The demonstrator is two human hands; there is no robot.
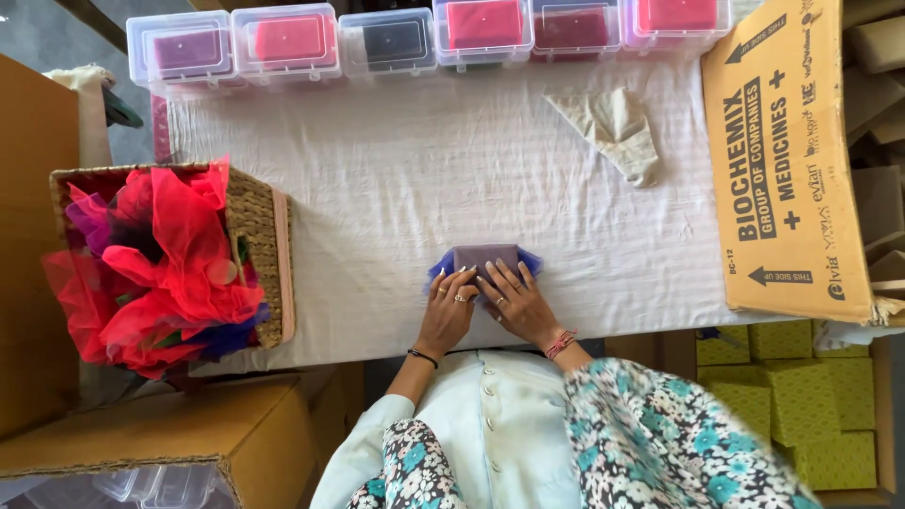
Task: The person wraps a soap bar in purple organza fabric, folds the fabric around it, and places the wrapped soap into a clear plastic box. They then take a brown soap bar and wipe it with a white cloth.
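Hands pressing a folded purple net cloth flat on the table

Both the left hand (446, 309) and the right hand (517, 300) lie fingers spread on the purple net cloth (485, 260), which sits at the near edge of the white table cover (424, 170); it looks nearly folded. The wicker basket (259, 236) beside it brims with red net (165, 269) yet to fold, while six lidded clear boxes (287, 42) along the far edge already hold cloths
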